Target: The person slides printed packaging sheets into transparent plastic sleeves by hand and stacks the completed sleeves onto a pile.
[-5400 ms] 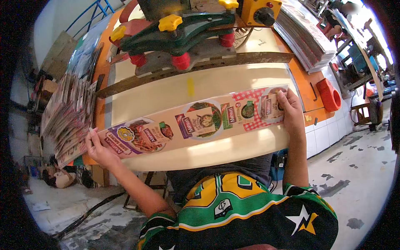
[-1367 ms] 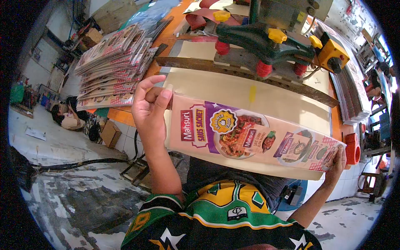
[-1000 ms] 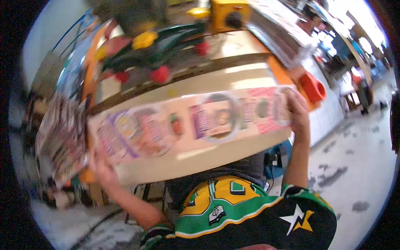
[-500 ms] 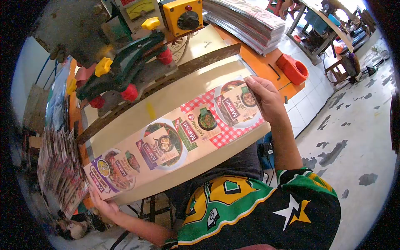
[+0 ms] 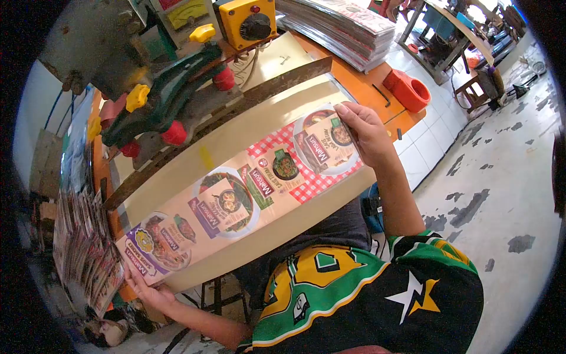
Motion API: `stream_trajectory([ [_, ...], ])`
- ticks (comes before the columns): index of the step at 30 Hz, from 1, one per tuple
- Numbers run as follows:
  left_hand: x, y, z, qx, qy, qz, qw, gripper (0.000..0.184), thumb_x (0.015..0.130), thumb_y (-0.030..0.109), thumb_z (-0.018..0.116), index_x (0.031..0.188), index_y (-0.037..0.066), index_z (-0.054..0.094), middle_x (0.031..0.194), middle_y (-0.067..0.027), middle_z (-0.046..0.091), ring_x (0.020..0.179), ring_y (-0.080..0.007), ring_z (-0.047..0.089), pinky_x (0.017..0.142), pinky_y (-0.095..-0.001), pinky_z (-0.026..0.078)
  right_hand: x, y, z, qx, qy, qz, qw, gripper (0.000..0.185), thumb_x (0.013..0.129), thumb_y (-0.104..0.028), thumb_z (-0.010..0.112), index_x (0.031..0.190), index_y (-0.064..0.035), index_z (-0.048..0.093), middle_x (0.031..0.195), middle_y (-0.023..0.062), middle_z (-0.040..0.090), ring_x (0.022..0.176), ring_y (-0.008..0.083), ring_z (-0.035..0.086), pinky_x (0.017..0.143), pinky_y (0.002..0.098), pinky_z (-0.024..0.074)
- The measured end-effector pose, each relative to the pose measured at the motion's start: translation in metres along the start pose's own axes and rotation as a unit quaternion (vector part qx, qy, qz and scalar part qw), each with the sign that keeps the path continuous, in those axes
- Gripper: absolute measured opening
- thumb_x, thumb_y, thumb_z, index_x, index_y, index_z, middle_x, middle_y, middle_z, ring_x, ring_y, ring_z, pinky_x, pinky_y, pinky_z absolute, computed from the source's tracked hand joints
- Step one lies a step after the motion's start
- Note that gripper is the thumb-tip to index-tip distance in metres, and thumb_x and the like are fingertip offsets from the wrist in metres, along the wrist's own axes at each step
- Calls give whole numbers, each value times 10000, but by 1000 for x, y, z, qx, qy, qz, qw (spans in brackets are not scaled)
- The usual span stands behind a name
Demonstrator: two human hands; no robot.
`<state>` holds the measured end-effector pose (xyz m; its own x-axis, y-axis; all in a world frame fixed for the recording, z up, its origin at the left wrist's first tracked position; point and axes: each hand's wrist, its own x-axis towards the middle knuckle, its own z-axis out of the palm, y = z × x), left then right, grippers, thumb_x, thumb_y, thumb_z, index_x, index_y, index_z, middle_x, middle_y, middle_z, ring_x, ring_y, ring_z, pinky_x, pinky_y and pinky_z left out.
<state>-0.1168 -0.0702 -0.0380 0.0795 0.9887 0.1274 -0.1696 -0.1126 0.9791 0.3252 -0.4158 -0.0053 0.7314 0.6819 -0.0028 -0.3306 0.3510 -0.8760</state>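
Note:
A long printed strip (image 5: 233, 197) with pictures of food dishes and "Mahsuri" labels lies slantwise over a cream work surface (image 5: 283, 236). My right hand (image 5: 367, 133) is closed on its far right end, the thumb on top near the corner. At the lower left end, my left hand (image 5: 147, 292) holds the edge between thumb and fingers; part of those fingers is hidden. Just beyond the strip runs a long metal bar (image 5: 236, 118), part of a machine with dark green clamp arms (image 5: 171, 106), red feet and yellow knobs.
A yellow box with a black dial (image 5: 256, 26) sits on the machine. Behind it stands a stack of wrapped printed sheets (image 5: 348, 29). A red tape dispenser (image 5: 407, 91) and a black hex key (image 5: 382, 94) lie at the right. Piled printed sheets (image 5: 88, 248) stand at the left.
The strip's right end and my right hand have shifted slightly left in the view. The whole scene has also moved a little left as the camera turned. Both hands keep their hold.

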Motion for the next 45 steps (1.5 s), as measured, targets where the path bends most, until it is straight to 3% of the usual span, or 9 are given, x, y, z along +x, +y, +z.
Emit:
stream_trajectory([
  [4,-2,-6,-5,-12,-12,10,1000,338,998,210,543,1287,35,534,1288,-132,576,1143,-226,582,980,-372,483,0,3,-4,-13,22,4,1000,288,1014,-243,536,1089,28,598,943,76,689,776,94,665,707,234,548],
  [10,-13,12,12,75,5,37,997,293,1004,204,542,1260,61,556,1021,-65,706,743,-86,686,393,-134,334,-2,7,-4,-65,50,6,997,302,1032,-268,499,1088,12,599,900,49,689,741,73,660,682,225,545],
  [13,-12,18,15,64,20,14,998,309,1003,209,545,1275,63,544,1018,-73,704,732,-90,685,379,-141,325,-2,4,1,-85,59,-5,995,305,1034,-269,495,1084,15,598,905,50,691,746,76,663,689,228,547],
  [17,0,7,-10,33,5,9,999,352,993,231,571,1282,34,529,1142,-123,662,918,-165,680,686,-245,549,-1,12,-5,-70,55,6,996,322,1038,-273,486,1126,16,595,970,59,693,804,77,668,719,226,547],
  [22,-19,35,8,-173,123,-22,977,638,978,455,537,1417,12,402,1437,-154,454,1293,-268,467,1092,-453,366,-6,17,19,-128,29,-10,991,284,1032,-262,505,1122,-20,624,811,-62,560,693,4,484,620,172,407],
  [31,-121,-52,42,-97,41,-33,994,364,881,57,628,1234,18,550,1114,-105,635,893,-205,633,683,-338,553,-8,35,59,-102,55,-49,992,272,1018,-202,486,1129,18,600,944,37,633,812,67,552,731,229,459],
  [34,-170,-4,135,-248,-143,-44,957,359,901,49,622,1230,-15,493,1136,-147,620,949,-271,664,704,-467,629,-11,48,51,-70,39,-66,995,253,1021,-202,481,1103,15,581,980,62,638,838,68,567,745,223,471],
  [35,-176,-21,137,-176,-174,-58,967,517,877,80,653,1340,2,434,1220,-140,596,1058,-238,623,704,-340,592,-11,48,52,-31,37,-70,996,239,1022,-197,481,1094,12,572,984,63,636,835,69,567,738,220,469],
  [45,-164,18,158,-132,-22,105,985,497,897,127,601,1348,-24,457,1264,-127,576,1079,-230,607,832,-367,555,-7,43,3,-146,-166,80,972,201,1013,-143,522,1086,37,574,891,122,683,761,175,680,682,294,564],
])
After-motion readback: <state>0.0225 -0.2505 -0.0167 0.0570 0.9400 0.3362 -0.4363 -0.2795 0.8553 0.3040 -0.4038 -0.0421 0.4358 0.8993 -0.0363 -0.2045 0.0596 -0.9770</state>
